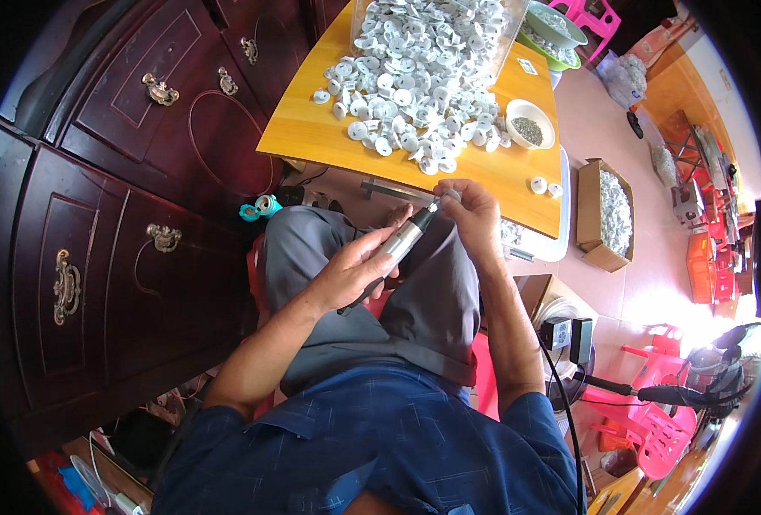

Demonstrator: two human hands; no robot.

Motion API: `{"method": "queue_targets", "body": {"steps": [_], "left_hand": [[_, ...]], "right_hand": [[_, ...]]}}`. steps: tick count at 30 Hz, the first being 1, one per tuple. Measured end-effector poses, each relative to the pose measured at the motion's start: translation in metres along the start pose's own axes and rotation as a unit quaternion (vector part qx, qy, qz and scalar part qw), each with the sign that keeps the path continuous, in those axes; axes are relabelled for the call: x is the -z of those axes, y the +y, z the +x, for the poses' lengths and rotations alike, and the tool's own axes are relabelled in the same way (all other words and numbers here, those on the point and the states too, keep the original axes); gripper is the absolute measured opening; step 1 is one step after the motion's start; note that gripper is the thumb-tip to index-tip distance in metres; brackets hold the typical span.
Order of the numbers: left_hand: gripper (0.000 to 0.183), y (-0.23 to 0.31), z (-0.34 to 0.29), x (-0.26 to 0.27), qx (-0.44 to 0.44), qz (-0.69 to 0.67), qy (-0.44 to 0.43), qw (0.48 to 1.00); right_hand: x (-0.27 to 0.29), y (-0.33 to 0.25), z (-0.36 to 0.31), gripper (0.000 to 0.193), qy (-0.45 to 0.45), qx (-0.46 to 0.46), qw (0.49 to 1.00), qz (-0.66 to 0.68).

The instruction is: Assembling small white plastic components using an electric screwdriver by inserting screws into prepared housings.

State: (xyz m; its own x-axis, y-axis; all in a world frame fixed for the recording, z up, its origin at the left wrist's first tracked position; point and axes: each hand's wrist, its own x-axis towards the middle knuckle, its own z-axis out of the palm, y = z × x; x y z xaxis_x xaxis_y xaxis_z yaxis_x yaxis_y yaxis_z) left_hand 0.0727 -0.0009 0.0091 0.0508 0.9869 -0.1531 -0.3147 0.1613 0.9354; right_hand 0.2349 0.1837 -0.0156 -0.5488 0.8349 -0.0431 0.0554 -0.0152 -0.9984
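Observation:
My left hand [350, 266] is wrapped round a silver and black electric screwdriver [404, 240], whose tip points up and to the right over my lap. A small white round plastic part [451, 196] is pinched in the fingers of my right hand [478, 216], right at the tool's tip. Whether a screw sits between them is too small to tell. Beyond my hands, a heap of similar white disc-shaped parts [415, 99] spreads over the yellow wooden table [312, 129]. Near its right edge stands a white bowl [547, 120] of tiny metal pieces, with two white parts [538, 184] closer to me.
Dark wooden cabinets [80, 215] line my left side. On the floor to the right is a cardboard box [588, 210] full of white parts. Pink plastic chairs [664, 429] stand at the lower right, with a black cable [561, 386] hanging beside my right arm.

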Motion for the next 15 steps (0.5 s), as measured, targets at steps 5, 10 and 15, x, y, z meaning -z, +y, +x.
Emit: {"method": "queue_targets", "body": {"steps": [5, 10, 15], "left_hand": [[0.055, -0.004, -0.001, 0.004, 0.015, 0.005, 0.006, 1.000], [0.055, -0.003, -0.001, 0.006, 0.024, -0.001, 0.003, 1.000], [0.056, -0.001, 0.002, 0.004, 0.010, 0.006, 0.003, 1.000]], "right_hand": [[-0.003, -0.004, -0.002, 0.021, 0.004, -0.002, 1.000, 0.007], [-0.004, -0.002, -0.002, 0.022, 0.001, -0.001, 1.000, 0.021], [-0.003, -0.011, -0.003, 0.023, 0.015, -0.020, 0.998, 0.056]]}}
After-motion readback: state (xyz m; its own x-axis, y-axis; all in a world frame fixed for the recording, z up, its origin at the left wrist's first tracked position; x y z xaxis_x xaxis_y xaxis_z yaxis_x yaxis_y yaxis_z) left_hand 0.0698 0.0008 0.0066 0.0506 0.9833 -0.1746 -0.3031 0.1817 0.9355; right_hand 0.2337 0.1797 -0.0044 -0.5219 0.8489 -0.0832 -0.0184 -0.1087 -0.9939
